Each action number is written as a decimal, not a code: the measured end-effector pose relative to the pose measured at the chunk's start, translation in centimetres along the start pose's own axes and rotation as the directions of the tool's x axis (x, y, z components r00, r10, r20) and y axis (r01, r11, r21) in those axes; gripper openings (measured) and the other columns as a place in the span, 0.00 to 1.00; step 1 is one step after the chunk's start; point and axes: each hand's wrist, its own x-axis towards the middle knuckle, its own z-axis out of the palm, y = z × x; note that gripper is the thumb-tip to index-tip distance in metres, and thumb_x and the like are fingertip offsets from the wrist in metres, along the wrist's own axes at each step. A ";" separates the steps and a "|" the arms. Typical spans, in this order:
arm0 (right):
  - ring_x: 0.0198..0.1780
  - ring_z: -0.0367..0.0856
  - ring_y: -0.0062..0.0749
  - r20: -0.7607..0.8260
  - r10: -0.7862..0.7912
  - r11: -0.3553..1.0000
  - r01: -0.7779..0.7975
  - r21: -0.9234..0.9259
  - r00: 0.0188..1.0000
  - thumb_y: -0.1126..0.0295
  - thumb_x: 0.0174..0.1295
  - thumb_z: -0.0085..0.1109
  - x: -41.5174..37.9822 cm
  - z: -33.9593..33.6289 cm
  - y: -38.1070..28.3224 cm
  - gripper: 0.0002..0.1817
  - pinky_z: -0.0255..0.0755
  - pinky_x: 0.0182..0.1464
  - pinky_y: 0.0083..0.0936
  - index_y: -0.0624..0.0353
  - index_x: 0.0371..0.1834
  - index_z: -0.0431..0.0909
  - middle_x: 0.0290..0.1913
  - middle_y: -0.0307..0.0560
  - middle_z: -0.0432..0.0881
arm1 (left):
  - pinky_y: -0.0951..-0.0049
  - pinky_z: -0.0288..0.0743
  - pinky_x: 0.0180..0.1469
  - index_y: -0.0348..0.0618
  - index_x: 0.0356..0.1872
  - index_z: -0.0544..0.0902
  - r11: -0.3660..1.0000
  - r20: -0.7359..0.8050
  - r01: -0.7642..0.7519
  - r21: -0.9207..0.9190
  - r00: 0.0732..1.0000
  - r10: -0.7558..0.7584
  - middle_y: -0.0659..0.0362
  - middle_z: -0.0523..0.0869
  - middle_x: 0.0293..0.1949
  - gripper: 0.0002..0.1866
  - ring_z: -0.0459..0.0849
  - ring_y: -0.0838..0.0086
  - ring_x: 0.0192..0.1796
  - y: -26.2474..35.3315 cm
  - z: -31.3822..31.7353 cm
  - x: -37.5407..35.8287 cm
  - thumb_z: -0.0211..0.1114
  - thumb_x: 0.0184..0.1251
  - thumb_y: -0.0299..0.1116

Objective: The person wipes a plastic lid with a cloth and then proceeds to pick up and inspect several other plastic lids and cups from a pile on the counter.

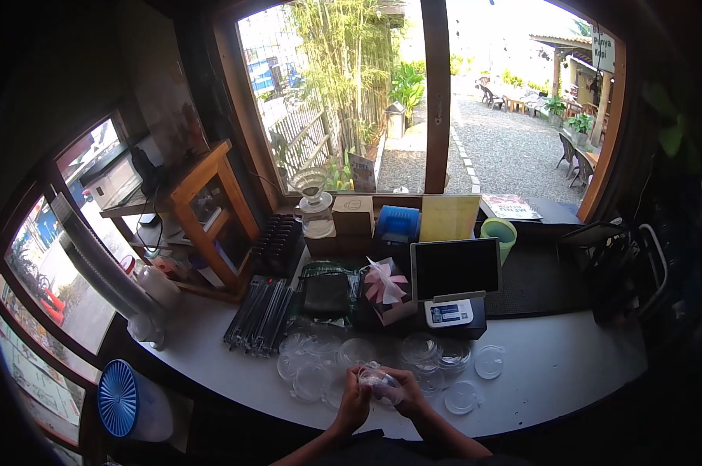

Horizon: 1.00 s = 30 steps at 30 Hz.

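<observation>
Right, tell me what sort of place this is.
Probably a coffee shop's service counter: a glass pour-over dripper stands near the window, clear round lids lie spread about, and a sign outside reads "Kopi".

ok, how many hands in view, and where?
2: the left hand and the right hand, both on a clear plastic piece near the front edge of the counter. Dark areas at the picture's edges could hide others.

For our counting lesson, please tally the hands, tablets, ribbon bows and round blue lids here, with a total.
Left hand and right hand: 2
Tablet: 1
Ribbon bow: 1
Round blue lid: 1
Total: 5
</observation>
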 end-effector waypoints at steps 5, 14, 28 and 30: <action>0.51 0.82 0.28 -0.033 -0.106 0.927 0.111 0.359 0.994 0.73 0.68 0.67 -0.6 -0.7 0.0 0.12 0.74 0.56 0.26 0.70 0.50 0.85 0.49 0.46 0.84 | 0.72 0.75 0.55 0.37 0.61 0.71 0.967 0.145 0.197 -0.162 0.974 -0.174 0.57 0.81 0.49 0.33 0.80 0.76 0.50 -0.3 -1.0 0.6 0.50 0.81 0.62; 0.51 0.82 0.31 -0.170 -0.241 0.961 0.260 0.099 0.955 0.74 0.63 0.72 -0.8 0.1 -0.5 0.13 0.75 0.55 0.27 0.67 0.50 0.86 0.47 0.49 0.84 | 0.74 0.74 0.51 0.39 0.56 0.72 0.995 0.216 0.085 -0.054 0.974 -0.071 0.60 0.78 0.45 0.35 0.77 0.79 0.48 1.6 -0.9 1.2 0.50 0.78 0.67; 0.41 0.83 0.19 0.151 0.360 0.927 -0.335 -0.171 0.921 0.63 0.69 0.70 0.1 -0.6 0.0 0.14 0.75 0.45 0.21 0.64 0.48 0.87 0.39 0.39 0.86 | 0.73 0.74 0.52 0.38 0.56 0.71 0.990 0.085 0.020 0.139 0.996 -0.032 0.57 0.78 0.44 0.27 0.78 0.75 0.48 0.6 -3.5 1.6 0.60 0.79 0.55; 0.43 0.84 0.21 0.254 0.305 0.952 -0.304 -0.044 0.918 0.65 0.69 0.69 -0.3 -1.5 0.5 0.14 0.77 0.47 0.22 0.66 0.50 0.87 0.41 0.41 0.87 | 0.74 0.75 0.51 0.39 0.56 0.72 0.992 0.134 0.129 0.012 0.982 -0.130 0.59 0.79 0.44 0.25 0.79 0.78 0.47 0.8 -3.6 2.2 0.60 0.80 0.53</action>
